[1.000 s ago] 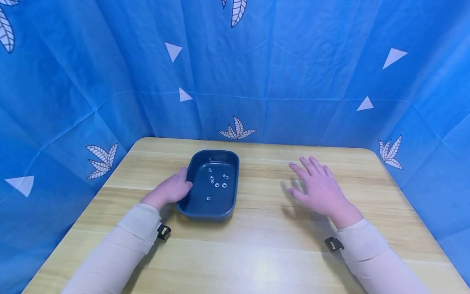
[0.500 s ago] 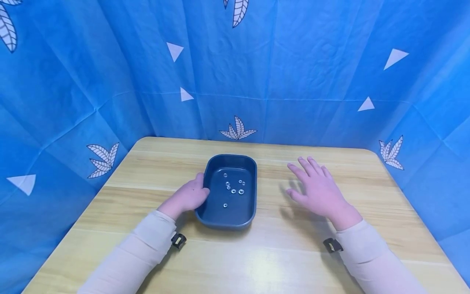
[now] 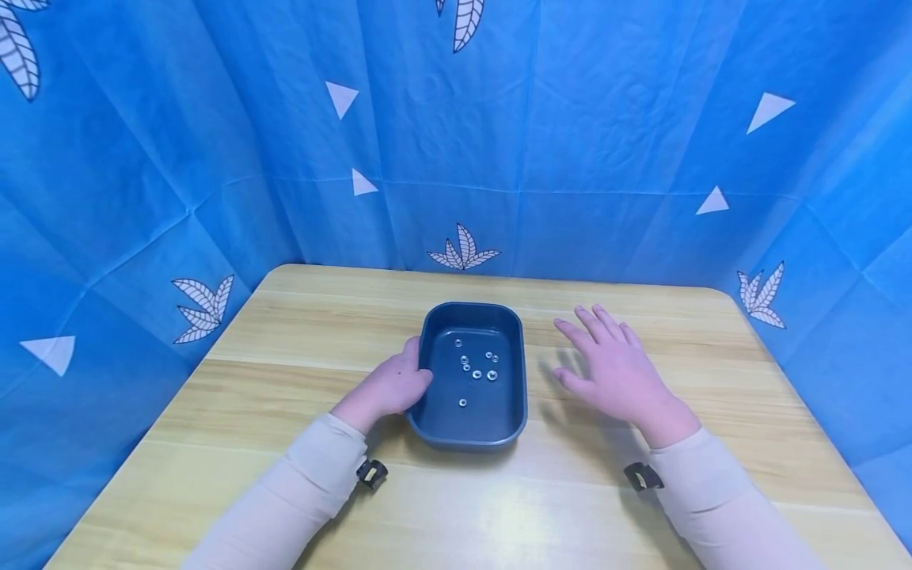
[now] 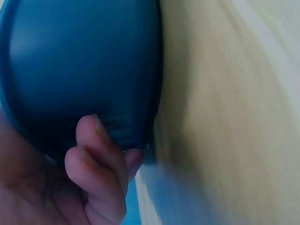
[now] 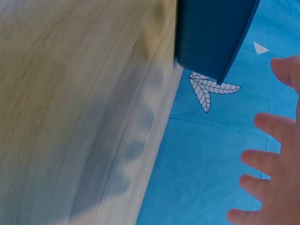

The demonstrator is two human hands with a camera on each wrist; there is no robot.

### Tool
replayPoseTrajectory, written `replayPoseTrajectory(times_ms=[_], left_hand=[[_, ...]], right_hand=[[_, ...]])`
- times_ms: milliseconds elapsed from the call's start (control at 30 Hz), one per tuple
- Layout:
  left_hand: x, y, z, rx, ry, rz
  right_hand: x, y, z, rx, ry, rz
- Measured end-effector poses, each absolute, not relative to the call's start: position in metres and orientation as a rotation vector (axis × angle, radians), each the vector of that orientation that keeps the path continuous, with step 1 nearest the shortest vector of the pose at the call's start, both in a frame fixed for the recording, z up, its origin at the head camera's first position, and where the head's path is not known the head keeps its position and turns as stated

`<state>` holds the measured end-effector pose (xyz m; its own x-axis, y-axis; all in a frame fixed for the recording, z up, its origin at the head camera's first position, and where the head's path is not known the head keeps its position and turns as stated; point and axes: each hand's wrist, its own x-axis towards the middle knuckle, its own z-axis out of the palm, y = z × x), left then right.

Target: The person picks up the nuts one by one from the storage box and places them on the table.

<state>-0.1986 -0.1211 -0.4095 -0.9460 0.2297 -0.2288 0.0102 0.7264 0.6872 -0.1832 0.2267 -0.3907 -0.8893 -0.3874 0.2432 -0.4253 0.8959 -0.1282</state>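
Note:
A dark blue rectangular tray (image 3: pixel 499 413) stands near the middle of the wooden table. Several small silver nuts (image 3: pixel 492 375) lie scattered over its floor. My left hand (image 3: pixel 389 385) grips the tray's left side, thumb over the rim. Its curled fingers (image 4: pixel 96 178) press against the tray's outer wall in the left wrist view. Apart from the tray, on its right, my right hand (image 3: pixel 620 378) is spread over the table with nothing in it. The right wrist view shows those spread fingertips (image 5: pixel 260 161) beside the tray's outer side (image 5: pixel 211 40).
The pale wooden table (image 3: pixel 235 380) has rounded far corners. A blue curtain (image 3: pixel 598 142) with white leaf and triangle prints hangs behind it and along both sides. Dark wrist mounts (image 3: pixel 372 473) sit on both sleeves.
My left hand has moved the tray to the right and slightly nearer, with the nuts in it. The right hand has stayed almost still.

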Motion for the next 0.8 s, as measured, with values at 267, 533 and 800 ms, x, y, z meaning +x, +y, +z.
replayPoseTrajectory(times_ms=[267, 533, 800], left_hand=[[-0.211, -0.121, -0.409, 0.144, 2.651, 1.04], [-0.231, -0.12, -0.416, 0.131, 2.553, 1.185], [-0.232, -0.118, -0.424, 0.17, 2.561, 1.282]], right_hand=[[-0.184, 0.226, -0.392, 0.64, -2.845, 0.263], [-0.183, 0.223, -0.39, 0.65, -2.845, 0.295], [-0.179, 0.218, -0.382, 0.701, -2.811, 0.296]])
